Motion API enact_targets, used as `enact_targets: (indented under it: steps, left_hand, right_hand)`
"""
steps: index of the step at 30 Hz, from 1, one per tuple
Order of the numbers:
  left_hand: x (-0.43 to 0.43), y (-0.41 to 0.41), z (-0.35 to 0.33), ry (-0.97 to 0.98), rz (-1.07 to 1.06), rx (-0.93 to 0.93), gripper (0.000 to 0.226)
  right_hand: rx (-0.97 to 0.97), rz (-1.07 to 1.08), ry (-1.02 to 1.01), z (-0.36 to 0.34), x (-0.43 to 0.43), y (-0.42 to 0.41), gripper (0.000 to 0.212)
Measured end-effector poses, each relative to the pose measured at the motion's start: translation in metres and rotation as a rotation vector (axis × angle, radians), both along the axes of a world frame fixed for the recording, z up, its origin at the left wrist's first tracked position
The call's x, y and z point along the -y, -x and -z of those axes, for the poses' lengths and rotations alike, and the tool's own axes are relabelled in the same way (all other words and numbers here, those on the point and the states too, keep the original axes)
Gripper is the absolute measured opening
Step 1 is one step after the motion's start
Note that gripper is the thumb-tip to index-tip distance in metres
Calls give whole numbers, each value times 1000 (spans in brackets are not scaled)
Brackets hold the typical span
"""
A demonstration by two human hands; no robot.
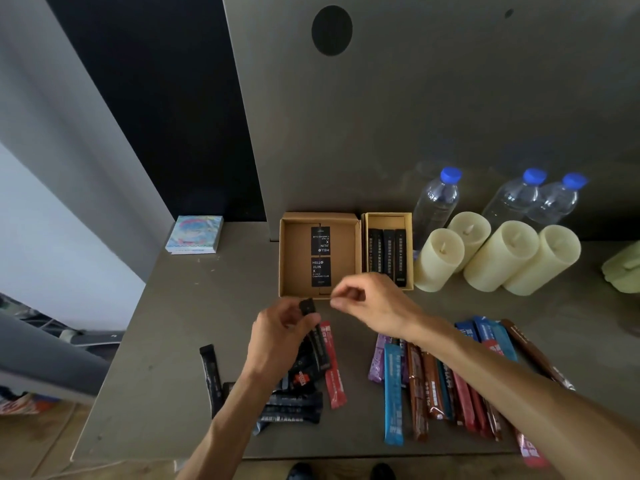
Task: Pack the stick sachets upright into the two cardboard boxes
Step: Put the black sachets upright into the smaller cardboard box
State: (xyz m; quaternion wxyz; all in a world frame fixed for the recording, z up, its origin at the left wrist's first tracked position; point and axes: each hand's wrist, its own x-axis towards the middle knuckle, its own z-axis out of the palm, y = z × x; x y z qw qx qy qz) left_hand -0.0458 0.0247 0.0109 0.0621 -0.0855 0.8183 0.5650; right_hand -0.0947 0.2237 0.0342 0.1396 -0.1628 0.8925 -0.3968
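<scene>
Two open cardboard boxes stand at the table's back. The wide box (291, 258) holds only two black printed cards. The narrow box (408, 251) beside it holds three black stick sachets (388, 254). My left hand (280, 337) grips a black sachet (313, 327) just in front of the wide box. My right hand (367, 299) hovers close to that sachet's top end, fingers curled and holding nothing. A pile of black sachets (294, 407) and a red sachet (334, 372) lie under my left hand. Blue, brown, red and purple sachets (426, 389) lie under my right forearm.
Several cream pillar candles (498, 254) and three water bottles (436, 202) crowd the right of the boxes. A small colourful booklet (194, 233) lies at the back left. A lone black sachet (211, 375) lies near the table's left front. A grey panel rises behind the boxes.
</scene>
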Motion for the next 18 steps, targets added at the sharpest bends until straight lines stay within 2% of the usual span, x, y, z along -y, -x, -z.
enact_targets:
  steps: [3,6,9,12,18]
  left_hand:
    - [-10,-3,-4,93,40,-35,40]
    - [-17,-5,-7,72,34,-45,47]
    - [-19,-9,-4,38,69,-27,39]
    - [-18,-17,6,50,115,21,8]
    - [-20,-27,18,130,115,-22,18]
  right_hand:
    - [-26,-53,1,-13,8,5,13]
    - [-12,-100,-60,-14,10,6,10]
    - [-52,-56,-54,-14,3,9,10]
    - [-60,61,-13,-20,-11,16,10]
    - [-76,237,-61,-38,-51,39,14]
